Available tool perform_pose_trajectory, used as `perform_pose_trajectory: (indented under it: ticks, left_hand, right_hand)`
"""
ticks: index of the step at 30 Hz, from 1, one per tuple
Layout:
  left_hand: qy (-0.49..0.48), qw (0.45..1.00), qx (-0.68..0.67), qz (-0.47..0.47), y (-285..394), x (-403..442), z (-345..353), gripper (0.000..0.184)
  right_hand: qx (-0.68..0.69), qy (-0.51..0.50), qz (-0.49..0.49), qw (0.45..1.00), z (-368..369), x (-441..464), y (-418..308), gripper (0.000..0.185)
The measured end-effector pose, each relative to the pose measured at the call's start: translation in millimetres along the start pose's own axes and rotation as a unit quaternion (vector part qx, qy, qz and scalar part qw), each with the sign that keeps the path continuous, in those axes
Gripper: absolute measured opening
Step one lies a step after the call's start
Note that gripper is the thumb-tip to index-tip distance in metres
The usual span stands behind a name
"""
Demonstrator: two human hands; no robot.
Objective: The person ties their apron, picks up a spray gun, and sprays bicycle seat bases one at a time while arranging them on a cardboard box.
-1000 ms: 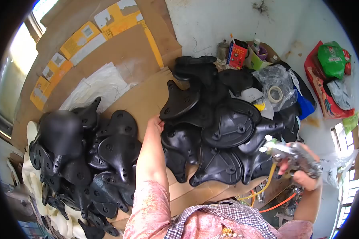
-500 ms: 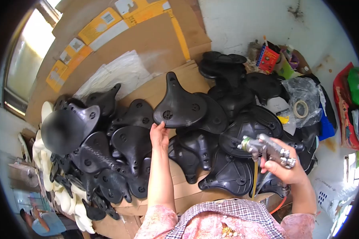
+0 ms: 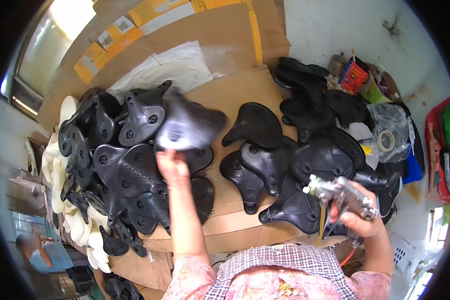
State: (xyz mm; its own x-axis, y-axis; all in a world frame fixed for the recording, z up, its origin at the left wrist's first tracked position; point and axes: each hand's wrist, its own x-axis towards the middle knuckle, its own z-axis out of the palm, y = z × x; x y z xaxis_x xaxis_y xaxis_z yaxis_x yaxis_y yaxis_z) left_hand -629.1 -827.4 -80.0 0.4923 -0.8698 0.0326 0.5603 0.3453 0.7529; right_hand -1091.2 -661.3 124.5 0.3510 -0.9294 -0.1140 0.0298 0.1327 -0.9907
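Note:
A black plastic bicycle saddle shell [image 3: 192,124], blurred by motion, is pinched at its wide rear edge by my left hand [image 3: 174,166]. It is over the left pile of saddle shells [image 3: 126,175], close to another shell [image 3: 140,120] lying there. My right hand [image 3: 363,220] is closed around a metal spray gun [image 3: 342,192], whose nozzle points left. A yellowish hose [image 3: 322,220] hangs below the gun. Near the gun lie several shells with their ribbed undersides up, such as one shell [image 3: 292,209].
Brown cardboard [image 3: 225,195] covers the bench and stands behind it. Cream-coloured saddle pieces [image 3: 80,225] are heaped at the left edge. A tape roll [image 3: 386,141] on plastic wrap [image 3: 385,117] lies at the right. Another person [image 3: 50,255] is visible at lower left.
My left hand has carried the saddle shell leftwards, from the middle of the bench to the left pile. The right hand still holds the spray gun, slightly lower. The view has shifted.

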Motion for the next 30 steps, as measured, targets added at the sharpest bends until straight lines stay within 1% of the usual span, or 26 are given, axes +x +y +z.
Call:
perform_pose_trajectory:
  ticks: [1, 2, 3, 4, 5, 6, 7, 8, 9, 11, 12, 13, 14, 15, 16, 17, 18, 19, 20, 21, 22, 25, 26, 27, 29, 30]
  left_hand:
    - [0.075, 0.990, -0.107, 0.056, 28.6, 7.6, 28.4, 0.011]
    - [0.023, 0.975, -0.209, 0.076, 48.7, 22.6, 28.4, 0.018]
    - [0.071, 0.973, -0.215, 0.053, 57.2, 20.5, 48.5, 0.022]
    - [0.031, 0.993, -0.095, 0.070, 42.5, 20.8, 61.5, 0.020]
    - [-0.009, 0.996, 0.026, 0.088, 20.6, 15.6, 75.8, 0.018]
    - [-0.117, 0.938, 0.278, 0.170, -9.4, 5.1, 85.9, 0.023]
    - [-0.176, 0.916, 0.350, 0.086, -45.4, -10.3, 90.3, 0.033]
    - [-0.262, 0.788, 0.529, 0.175, -84.5, -26.0, 90.2, 0.041]
    - [-0.377, 0.704, 0.570, 0.194, -109.0, -47.7, 102.5, 0.050]
    - [-0.415, 0.594, 0.636, 0.267, -148.9, -79.3, 117.4, 0.040]
    - [-0.420, 0.594, 0.632, 0.267, -156.4, -77.3, 118.6, 0.040]
    - [-0.409, 0.578, 0.666, 0.235, -162.5, -72.0, 123.5, 0.032]
    - [-0.395, 0.559, 0.700, 0.202, -164.6, -65.6, 129.3, 0.024]
    - [-0.379, 0.578, 0.676, 0.254, -161.9, -53.3, 131.6, 0.011]
    - [-0.355, 0.655, 0.607, 0.277, -154.2, -38.4, 130.5, 0.010]
    - [-0.304, 0.707, 0.568, 0.291, -154.9, -16.3, 119.3, 0.014]
    - [-0.236, 0.769, 0.535, 0.258, -131.9, -1.8, 120.5, 0.021]
    - [-0.144, 0.890, 0.421, 0.098, -104.8, 12.3, 128.0, 0.018]
    - [-0.098, 0.942, 0.315, 0.065, -85.6, 24.1, 124.5, 0.016]
    - [-0.106, 0.969, 0.223, 0.015, -70.4, 37.9, 109.2, 0.013]
    - [-0.085, 0.983, 0.166, 0.002, -55.9, 42.3, 102.0, 0.011]
    - [-0.035, 0.994, 0.103, -0.005, -28.6, 43.9, 83.5, 0.008]
    - [-0.032, 0.994, 0.104, -0.002, -24.8, 40.8, 78.9, 0.008]
    - [-0.019, 0.995, 0.095, -0.008, -23.5, 36.4, 75.2, 0.008]
    - [0.007, 0.996, 0.088, -0.006, -26.1, 30.6, 64.2, 0.007]
    - [0.012, 0.996, 0.087, -0.011, -28.3, 28.4, 56.2, 0.007]
  right_hand:
    - [0.050, 0.033, -0.027, 0.998, 1.7, -1.2, -2.1, 0.071]
    - [0.057, 0.046, -0.033, 0.997, -0.1, -1.3, -1.5, 0.072]
    - [0.046, 0.058, -0.033, 0.997, 0.2, -0.5, -2.2, 0.072]
    - [0.048, 0.067, -0.024, 0.996, -0.7, -2.1, 2.8, 0.072]
    - [0.049, 0.074, -0.015, 0.996, -1.7, -3.3, 9.5, 0.072]
    - [0.048, 0.069, -0.019, 0.996, -0.2, -2.4, 13.0, 0.069]
    - [0.031, 0.052, -0.015, 0.998, -3.8, -3.7, 19.7, 0.068]
    - [0.019, 0.049, -0.011, 0.999, -3.6, -3.2, 20.5, 0.066]
    - [0.008, 0.047, -0.004, 0.999, -2.8, -3.8, 21.8, 0.065]
    - [-0.007, 0.052, -0.010, 0.999, -5.1, -5.6, 24.7, 0.064]
    - [-0.031, 0.050, -0.012, 0.998, -5.7, -6.7, 22.7, 0.063]
    - [-0.057, 0.044, -0.016, 0.997, -6.6, -7.2, 20.2, 0.063]
    - [-0.052, 0.045, -0.024, 0.997, -6.2, -7.7, 19.0, 0.062]
    - [-0.052, 0.044, -0.024, 0.997, -6.9, -8.1, 19.0, 0.062]
    - [-0.064, 0.034, -0.026, 0.997, -8.0, -8.2, 19.7, 0.062]
    - [-0.076, 0.025, -0.030, 0.996, -8.6, -8.1, 20.9, 0.061]
    - [-0.071, 0.037, -0.036, 0.996, -6.1, -8.5, 24.7, 0.060]
    - [-0.066, 0.040, -0.038, 0.996, -4.5, -7.4, 25.4, 0.060]
    - [-0.084, 0.021, -0.023, 0.996, -3.7, -4.7, 24.9, 0.059]
    - [-0.104, -0.002, -0.011, 0.995, -2.9, -1.6, 24.3, 0.058]
    - [-0.121, -0.020, -0.015, 0.992, -2.3, 2.4, 27.5, 0.057]
    - [-0.134, -0.026, -0.049, 0.989, 2.8, 14.3, 22.6, 0.056]
    - [-0.132, -0.003, -0.087, 0.987, 5.7, 18.2, 19.1, 0.055]
    - [-0.057, 0.014, -0.058, 0.997, 7.8, 17.8, 14.1, 0.058]
    - [0.006, 0.065, -0.107, 0.992, 19.1, 20.1, -3.4, 0.062]
    - [0.026, 0.087, -0.101, 0.991, 22.9, 17.8, -13.5, 0.065]
